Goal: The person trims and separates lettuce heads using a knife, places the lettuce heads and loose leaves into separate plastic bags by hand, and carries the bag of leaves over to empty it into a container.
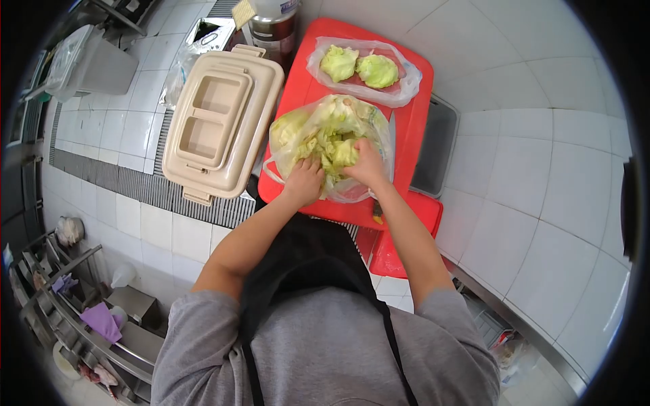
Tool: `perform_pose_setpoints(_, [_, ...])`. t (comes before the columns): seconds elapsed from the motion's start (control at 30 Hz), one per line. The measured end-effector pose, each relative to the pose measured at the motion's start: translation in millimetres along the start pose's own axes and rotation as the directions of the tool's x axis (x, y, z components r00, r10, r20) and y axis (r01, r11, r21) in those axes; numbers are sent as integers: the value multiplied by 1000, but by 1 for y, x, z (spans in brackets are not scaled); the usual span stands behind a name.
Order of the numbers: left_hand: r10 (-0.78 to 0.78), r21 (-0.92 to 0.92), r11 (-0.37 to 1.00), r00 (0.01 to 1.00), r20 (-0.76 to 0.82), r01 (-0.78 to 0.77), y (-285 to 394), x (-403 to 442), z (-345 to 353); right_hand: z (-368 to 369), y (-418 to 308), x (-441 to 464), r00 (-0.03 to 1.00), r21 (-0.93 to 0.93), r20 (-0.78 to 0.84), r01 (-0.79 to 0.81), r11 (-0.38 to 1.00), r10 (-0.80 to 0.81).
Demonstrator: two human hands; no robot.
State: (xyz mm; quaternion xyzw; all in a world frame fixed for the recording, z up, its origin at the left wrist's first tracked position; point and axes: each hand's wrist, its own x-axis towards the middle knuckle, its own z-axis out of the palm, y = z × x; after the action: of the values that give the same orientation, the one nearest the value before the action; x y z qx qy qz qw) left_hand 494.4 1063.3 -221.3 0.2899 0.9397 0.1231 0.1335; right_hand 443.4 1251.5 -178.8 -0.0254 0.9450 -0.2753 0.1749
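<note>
A clear plastic bag [371,193] full of pale green lettuce [333,139] lies open on a red board [298,88] in front of me. My right hand [367,164] reaches into the bag's right side, its fingers closed round a lettuce piece [346,153]. At the lower left of the bag's mouth is my left hand [305,181], fingers curled in against leaves and plastic; what they grip is hidden. Farther back, two lettuce pieces [377,71] rest on another plastic bag [406,91].
A beige lidded container [261,88] stands left of the board, with a metal pot [273,30] behind. A grey bin [437,145] sits between the board and the tiled wall [521,162]. Near the board's front edge is a dark and yellow handle-like object [378,215].
</note>
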Motion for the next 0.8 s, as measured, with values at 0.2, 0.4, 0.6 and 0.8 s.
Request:
perform_pose_setpoints(0.2, [-112, -574, 807, 990, 81, 138, -4, 11, -17, -60, -3, -28, 998, 705, 6, -54, 707, 70])
perform_pose_setpoints(0.4, [-144, -852, -482, 940, 308, 205, 14, -3, -86, -39, -17, -43, 946, 954, 294, -300, 24, 139])
perform_pose_setpoints(0.6, [-368, -988, 9, 919, 140, 154, 4, -7, -71, -20, -30, -42, 935, 880, 331, -354, 317, 126])
perform_pose_setpoints(0.8, [-300, -663, 748, 898, -320, 13, 12, -8, -87, -26, -33, -40, 880, 858, 471, -474, -197, -65])
